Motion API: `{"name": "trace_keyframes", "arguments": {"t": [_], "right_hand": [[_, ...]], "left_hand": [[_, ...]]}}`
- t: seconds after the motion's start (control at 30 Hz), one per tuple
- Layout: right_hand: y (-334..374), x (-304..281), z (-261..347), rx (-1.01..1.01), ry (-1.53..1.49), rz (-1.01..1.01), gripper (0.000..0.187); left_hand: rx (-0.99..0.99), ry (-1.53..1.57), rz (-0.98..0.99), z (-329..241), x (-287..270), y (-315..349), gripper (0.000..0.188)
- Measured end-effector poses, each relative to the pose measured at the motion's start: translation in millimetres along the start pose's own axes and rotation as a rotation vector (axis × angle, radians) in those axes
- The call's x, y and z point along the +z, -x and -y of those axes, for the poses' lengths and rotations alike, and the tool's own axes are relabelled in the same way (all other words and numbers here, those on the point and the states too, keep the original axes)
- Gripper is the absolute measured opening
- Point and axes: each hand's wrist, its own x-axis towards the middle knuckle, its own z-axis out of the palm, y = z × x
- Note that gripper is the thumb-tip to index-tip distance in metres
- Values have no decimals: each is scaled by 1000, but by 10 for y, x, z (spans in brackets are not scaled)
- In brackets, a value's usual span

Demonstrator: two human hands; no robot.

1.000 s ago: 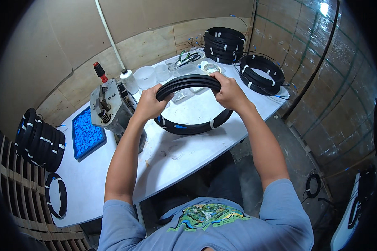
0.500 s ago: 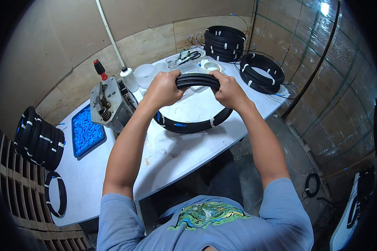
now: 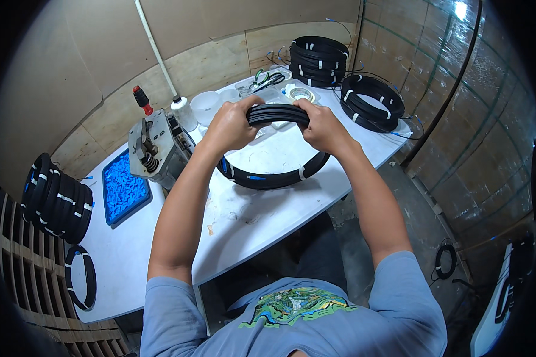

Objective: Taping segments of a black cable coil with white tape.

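Observation:
A coil of black cable (image 3: 280,178), with white ties and a blue connector on its near side, is tilted up over the white table. Its far side is gripped from both ends: my left hand (image 3: 232,124) closes round it on the left, my right hand (image 3: 320,124) on the right. Both thumbs lie along the top of the cable bundle, and the fingers beneath are partly hidden. Whether the coil's near side touches the table I cannot tell.
Left of my arms stand a grey bench machine (image 3: 155,149) and a blue tray (image 3: 125,190) of small blue parts. Stacked cable coils (image 3: 318,62) sit at the back right, others (image 3: 59,199) at the far left. Clear tubs (image 3: 205,107) and a tape roll (image 3: 301,95) lie behind.
My hands and the coil's far side have shifted very slightly to the left. The grip on the coil is the same.

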Motion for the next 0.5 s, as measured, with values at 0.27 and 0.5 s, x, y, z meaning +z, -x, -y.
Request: {"name": "trace_keyframes", "arguments": {"t": [0.27, 0.5], "right_hand": [[-2, -6, -64, -18, -64, -5, 41], [42, -36, 1, -99, 0, -8, 78]], "left_hand": [[-21, -153, 70, -15, -26, 3, 28], [26, -221, 78, 24, 18, -40, 23]]}}
